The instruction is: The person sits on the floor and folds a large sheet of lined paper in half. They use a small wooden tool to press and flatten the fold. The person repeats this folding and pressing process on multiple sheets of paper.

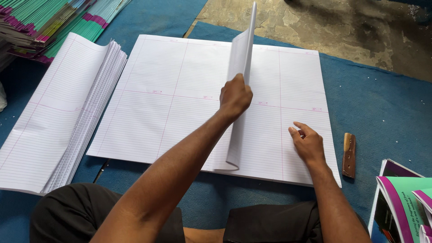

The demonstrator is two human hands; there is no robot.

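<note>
White ruled paper covers most of the blue mat (pixel 382 108): a large flat sheet stack (pixel 180 99), printed with fine lines and pink margin rules, lies straight ahead of the seated person. The left hand (pixel 235 96) is closed around a folded bundle of sheets (pixel 239 81), pinching its edge and holding it upright and slightly tilted over the middle of the flat stack, its lower end curling down to the paper near the front edge. The right hand (pixel 307 143) rests open and flat on the right part of the stack, fingers spread, holding nothing. Just off the stack's right edge, a small wooden tool (pixel 348 154) lies on the mat, near the right hand but apart from it. To the left sits a thick pile of folded ruled sheets (pixel 63 112). Green-and-pink covered booklets are heaped at the upper left (pixel 54 22), and more (pixel 402 202) lie at the lower right.
</note>
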